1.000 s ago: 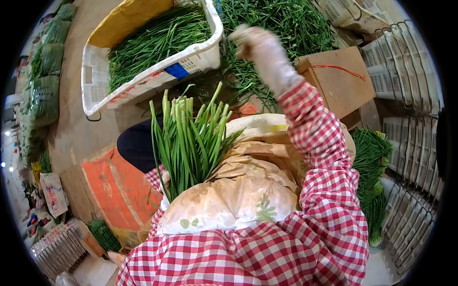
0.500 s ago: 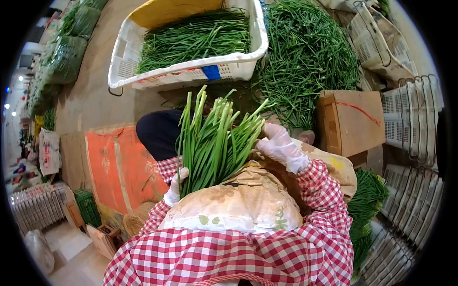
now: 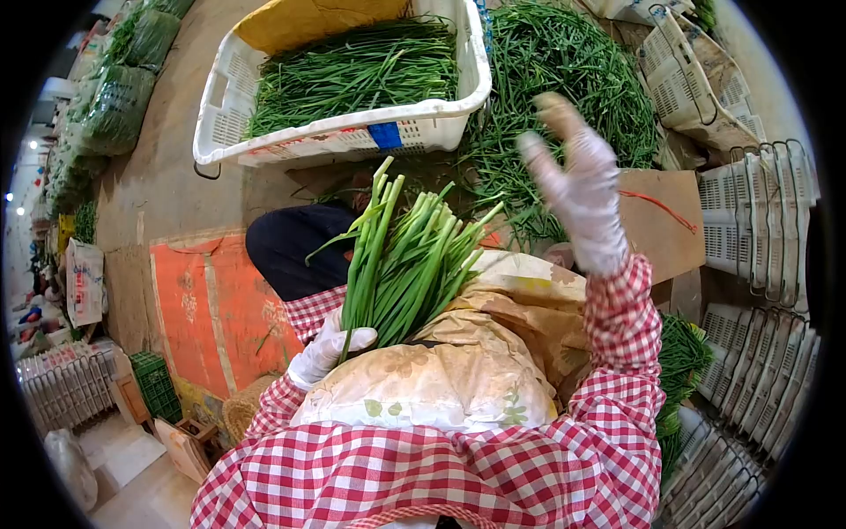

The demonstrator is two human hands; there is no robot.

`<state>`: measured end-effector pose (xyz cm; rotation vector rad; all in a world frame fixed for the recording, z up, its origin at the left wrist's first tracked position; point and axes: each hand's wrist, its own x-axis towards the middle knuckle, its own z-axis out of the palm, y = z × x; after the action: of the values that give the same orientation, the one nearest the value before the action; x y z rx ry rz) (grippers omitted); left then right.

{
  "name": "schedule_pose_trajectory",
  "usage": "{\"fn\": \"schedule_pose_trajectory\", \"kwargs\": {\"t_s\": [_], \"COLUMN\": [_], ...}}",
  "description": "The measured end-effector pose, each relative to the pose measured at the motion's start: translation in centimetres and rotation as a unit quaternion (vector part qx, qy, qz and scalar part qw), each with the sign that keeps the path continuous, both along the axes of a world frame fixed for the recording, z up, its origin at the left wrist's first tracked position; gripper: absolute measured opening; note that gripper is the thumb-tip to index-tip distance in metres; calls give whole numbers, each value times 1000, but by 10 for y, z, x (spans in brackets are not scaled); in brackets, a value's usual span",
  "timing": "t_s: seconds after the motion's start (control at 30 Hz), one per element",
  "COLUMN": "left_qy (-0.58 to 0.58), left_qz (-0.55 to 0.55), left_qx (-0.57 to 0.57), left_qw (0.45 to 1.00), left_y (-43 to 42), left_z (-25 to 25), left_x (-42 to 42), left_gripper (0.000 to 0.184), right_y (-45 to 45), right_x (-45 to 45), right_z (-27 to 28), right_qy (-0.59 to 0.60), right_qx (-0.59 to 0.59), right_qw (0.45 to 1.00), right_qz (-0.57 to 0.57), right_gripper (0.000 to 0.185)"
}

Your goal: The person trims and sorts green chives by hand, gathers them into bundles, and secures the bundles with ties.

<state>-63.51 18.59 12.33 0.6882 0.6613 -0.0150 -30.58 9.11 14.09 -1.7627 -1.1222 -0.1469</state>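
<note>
- The left hand (image 3: 330, 348) gripped the low end of a bunch of greens (image 3: 410, 269), thumb showing, most fingers hidden.
- A stained cloth (image 3: 432, 379) covered the bunch's bottom.
- The right hand (image 3: 589, 181), fingertips blurred, hung with fingers parted, holding nothing, blocking part of a box (image 3: 670, 207) and a heap of greens (image 3: 564, 62).
- Beyond the bunch, a white crate (image 3: 432, 112), its top cut off, held more greens (image 3: 361, 75).

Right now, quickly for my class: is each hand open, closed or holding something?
White-gloved left hand: closed, holding the bunch of long, thin green stalks.
White-gloved right hand: open, nothing visible in it.
</note>
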Motion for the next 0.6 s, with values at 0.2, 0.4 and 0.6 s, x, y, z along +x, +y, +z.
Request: {"fn": "schedule_pose_trajectory", "kwargs": {"t_s": [0.2,0.4,0.6], "left_qy": [40,82,-37], "left_qz": [-12,28,36], "left_qx": [57,53,92], "left_qw": [998,995,994], "left_y": [15,17,-12], "left_z": [-5,-22,-17], "left_x": [-7,-22,-14], "left_gripper": [56,52,74], "right_y": [2,1,9], "right_x": [-82,-99,-67], "right_z": [-9,-64,-90], "right_qy": [-114,-151,-54], "right_qx": [-190,-108,-36], "right_qw": [957,978,996], "right_qz": [186,93,58], "right_gripper": [31,17,6]}}
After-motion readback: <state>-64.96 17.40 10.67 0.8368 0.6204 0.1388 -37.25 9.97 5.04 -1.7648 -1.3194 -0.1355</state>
